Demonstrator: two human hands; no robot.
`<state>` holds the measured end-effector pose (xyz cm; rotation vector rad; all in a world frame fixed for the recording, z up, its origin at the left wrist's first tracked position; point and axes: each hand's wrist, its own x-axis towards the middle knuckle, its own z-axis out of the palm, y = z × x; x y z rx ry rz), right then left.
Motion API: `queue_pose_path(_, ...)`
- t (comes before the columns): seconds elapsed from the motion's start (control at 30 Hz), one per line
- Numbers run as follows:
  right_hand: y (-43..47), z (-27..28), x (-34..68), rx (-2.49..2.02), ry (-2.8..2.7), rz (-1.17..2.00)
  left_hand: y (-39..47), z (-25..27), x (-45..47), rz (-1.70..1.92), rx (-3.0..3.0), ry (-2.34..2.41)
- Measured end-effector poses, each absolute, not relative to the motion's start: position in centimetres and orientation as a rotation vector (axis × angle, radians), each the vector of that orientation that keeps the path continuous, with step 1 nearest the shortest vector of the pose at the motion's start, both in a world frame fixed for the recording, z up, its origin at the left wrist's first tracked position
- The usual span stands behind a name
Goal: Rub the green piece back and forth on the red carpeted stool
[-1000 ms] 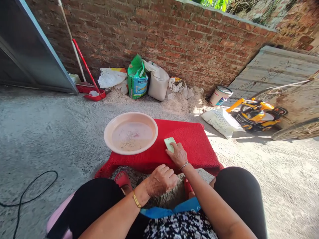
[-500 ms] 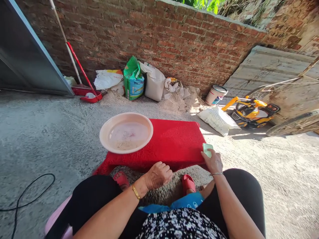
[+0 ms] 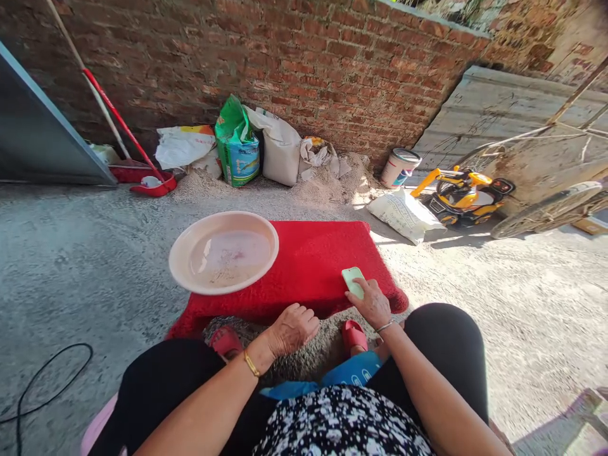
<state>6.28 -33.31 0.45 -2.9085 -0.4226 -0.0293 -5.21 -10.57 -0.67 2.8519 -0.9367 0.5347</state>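
My right hand (image 3: 373, 303) grips a pale green bar of soap (image 3: 354, 281), its flat face against the front right part of a red cloth (image 3: 318, 253). That cloth lies spread over a low bench-like support, with its bunched edges hanging at the front and right. Curled into a loose fist, my left hand (image 3: 294, 329) rests just in front of the cloth's near edge; nothing shows in its fingers. On the left end of the cloth stands a wide pale pink basin (image 3: 177, 259) holding a little cloudy water with bits of dirt.
Along the brick wall (image 3: 304, 69) are a green sack (image 3: 237, 145), a white sack (image 3: 280, 152), a sand heap (image 3: 323, 187) and a bucket (image 3: 400, 168). A toy excavator (image 3: 468, 196) stands right; a red dustpan (image 3: 156, 185) and black cable (image 3: 52, 361) are left.
My right hand has moved the soap leftward over the cloth from its right edge. More bunched cloth shows at the right corner. My left hand is still a fist, nearly unmoved.
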Motion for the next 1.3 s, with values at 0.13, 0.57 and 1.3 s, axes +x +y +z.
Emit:
queue_pose_path(0.13,-39.3,1.7,8.0,-3.018,0.098,0.073,-10.8,-0.9,-5.6,0.524,2.847,-0.933)
queue_pose_path(0.57,-23.3,0.4,3.0,-2.398,-1.329,0.082,-12.3,2.6,-8.8,0.931,2.555,-1.142)
queue_pose_path(1.3,-17.0,1.6,1.1,-2.834,-0.979,0.101,-10.7,3.5,-9.3,1.091,2.548,-0.997)
